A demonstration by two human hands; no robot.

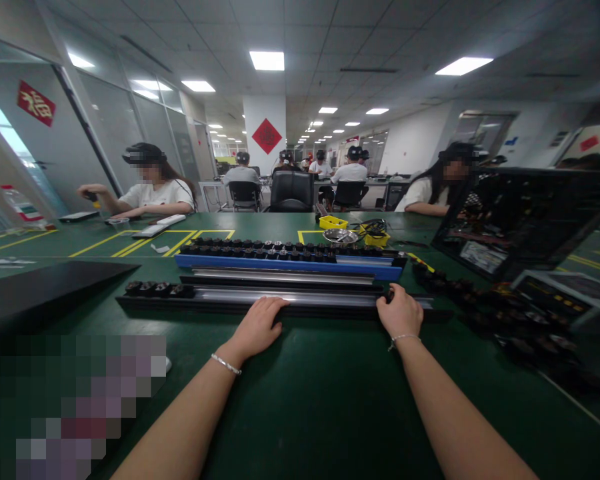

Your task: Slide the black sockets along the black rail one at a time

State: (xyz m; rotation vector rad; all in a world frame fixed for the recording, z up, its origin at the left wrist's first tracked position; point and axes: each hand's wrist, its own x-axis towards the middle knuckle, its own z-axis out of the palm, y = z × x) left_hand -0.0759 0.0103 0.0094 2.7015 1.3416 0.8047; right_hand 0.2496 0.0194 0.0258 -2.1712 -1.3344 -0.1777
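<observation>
A long black rail with a shiny metal channel lies crosswise before me on the green table. Several small black parts sit in a row at its left end. My left hand rests flat on the rail's near edge around the middle, fingers stretched out. Toward the right end, my right hand curls its fingers and thumb round a small black part at the channel; its lower side is hidden. Behind are a second rail and a blue tray carrying rows of black parts.
Loose black parts are heaped at the right, near a grey boxed unit and an open computer case. Farther back stand a metal dish and a yellow bin. Co-workers sit across the table.
</observation>
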